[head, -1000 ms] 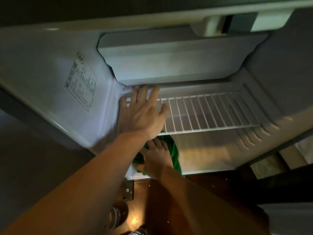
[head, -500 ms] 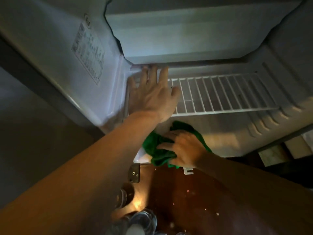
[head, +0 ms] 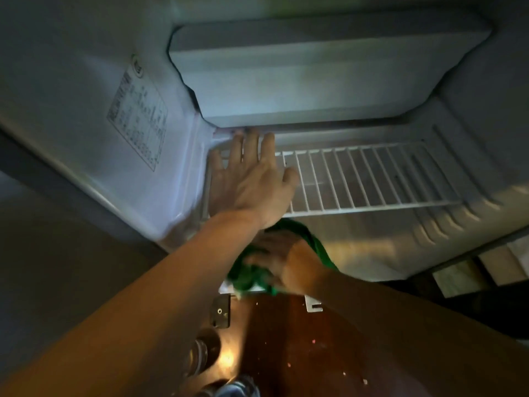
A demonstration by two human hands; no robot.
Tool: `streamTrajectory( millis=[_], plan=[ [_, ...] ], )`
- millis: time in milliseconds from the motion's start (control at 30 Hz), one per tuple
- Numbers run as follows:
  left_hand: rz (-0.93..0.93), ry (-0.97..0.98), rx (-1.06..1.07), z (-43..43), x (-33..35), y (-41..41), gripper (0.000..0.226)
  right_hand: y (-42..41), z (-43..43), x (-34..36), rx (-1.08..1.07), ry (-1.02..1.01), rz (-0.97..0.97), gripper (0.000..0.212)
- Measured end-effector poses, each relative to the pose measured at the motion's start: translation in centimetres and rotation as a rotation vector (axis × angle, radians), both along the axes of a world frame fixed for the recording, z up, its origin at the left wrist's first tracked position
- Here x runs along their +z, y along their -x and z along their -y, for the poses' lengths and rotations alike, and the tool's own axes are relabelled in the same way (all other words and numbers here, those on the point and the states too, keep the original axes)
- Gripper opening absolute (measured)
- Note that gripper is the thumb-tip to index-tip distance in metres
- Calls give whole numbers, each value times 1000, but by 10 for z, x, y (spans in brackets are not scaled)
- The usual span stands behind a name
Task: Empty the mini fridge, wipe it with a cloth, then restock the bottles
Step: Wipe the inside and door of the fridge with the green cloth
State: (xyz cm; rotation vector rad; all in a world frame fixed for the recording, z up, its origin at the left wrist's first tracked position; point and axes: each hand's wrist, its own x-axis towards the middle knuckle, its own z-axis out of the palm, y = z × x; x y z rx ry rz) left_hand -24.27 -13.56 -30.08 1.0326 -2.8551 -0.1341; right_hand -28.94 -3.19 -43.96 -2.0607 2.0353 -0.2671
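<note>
A: Your left hand (head: 252,187) is bare, and sharp enough that the knuckles and the faint ridges along its back show.

B: Your right hand (head: 283,265) is bare too, but blurred; its fingers run together and I cannot tell them apart.

A: Your left forearm (head: 137,299) is uncovered skin from the wrist down to the lower edge of the view, broad where it nears the camera.

B: Same for your right forearm (head: 406,330): bare as far as the view reaches, most of it in shadow, with the wrist better lit.
</note>
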Motion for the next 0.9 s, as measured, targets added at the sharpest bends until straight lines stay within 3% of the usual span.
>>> streamTrajectory(
  millis=[67,133,200,267,367,400,467,600,667,900],
  plan=[
    [-9,5,12,0,1,-1,68,3,44,21,-424,-68,140,32],
    [-26,46,12,1,0,-1,69,8,78,16,-641,-146,295,31],
    [-35,67,2,2,2,1,68,6,72,18,-497,-100,149,33],
    [-21,73,-9,5,3,2,67,0,31,9,-169,-24,-20,39],
    [20,18,-20,3,3,-1,68,28,-33,-10,254,66,-88,52],
    [28,-1,-12,2,1,-3,67,43,-43,-14,239,58,-123,55],
    [31,-18,-6,1,2,-3,66,60,-36,-13,14,20,-148,50],
    [12,47,-26,2,0,-2,68,68,26,-8,-656,-121,-59,48],
    [2,96,-23,7,-1,-2,68,60,18,-9,-656,-99,-81,51],
    [46,75,-10,-1,1,-2,67,45,-102,-17,-243,104,-144,51]
  ],
)
